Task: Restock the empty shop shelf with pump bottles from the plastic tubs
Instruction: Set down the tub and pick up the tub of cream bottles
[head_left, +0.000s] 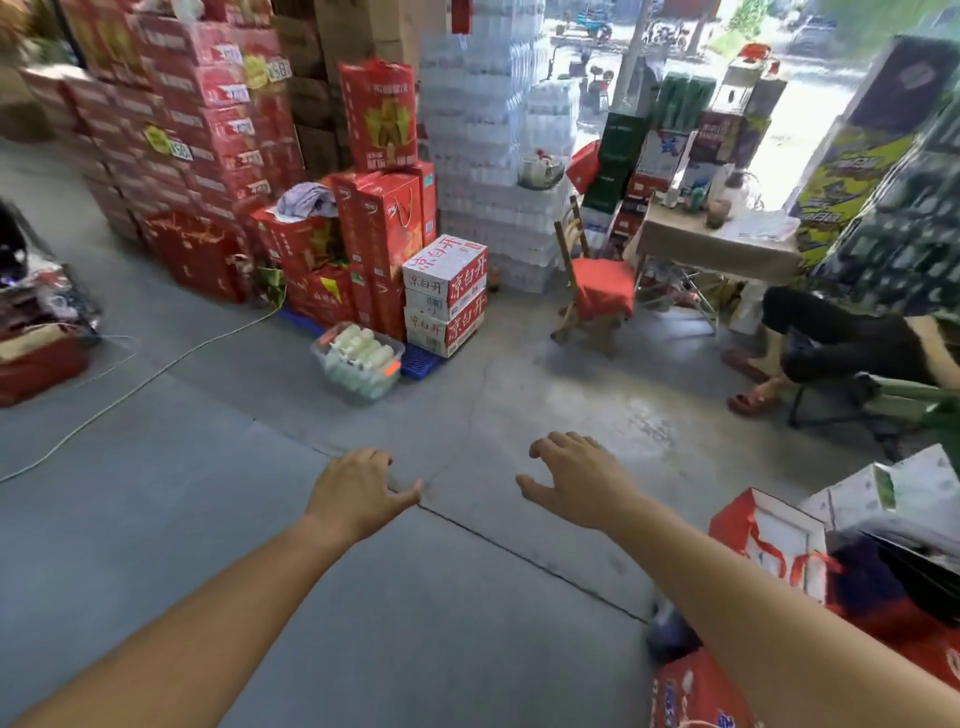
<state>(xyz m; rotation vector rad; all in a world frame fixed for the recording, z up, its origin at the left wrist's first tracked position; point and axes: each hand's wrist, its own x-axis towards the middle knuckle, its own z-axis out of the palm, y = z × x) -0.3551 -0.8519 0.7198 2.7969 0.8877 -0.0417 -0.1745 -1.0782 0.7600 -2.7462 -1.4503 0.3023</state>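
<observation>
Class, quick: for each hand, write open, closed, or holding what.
Left hand: open, fingers relaxed, holding nothing.
Right hand: open, fingers relaxed, holding nothing.

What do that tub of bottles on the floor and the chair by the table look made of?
Tub: clear plastic, seemingly; the pale bottles show through its glossy walls. Chair: likely wood, judging by its brown slatted back and legs; a red cloth-like cover drapes the seat.

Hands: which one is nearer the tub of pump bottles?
The left hand: it is held out in line with the plastic tub, while the right hand, also empty, is off to one side.
</observation>
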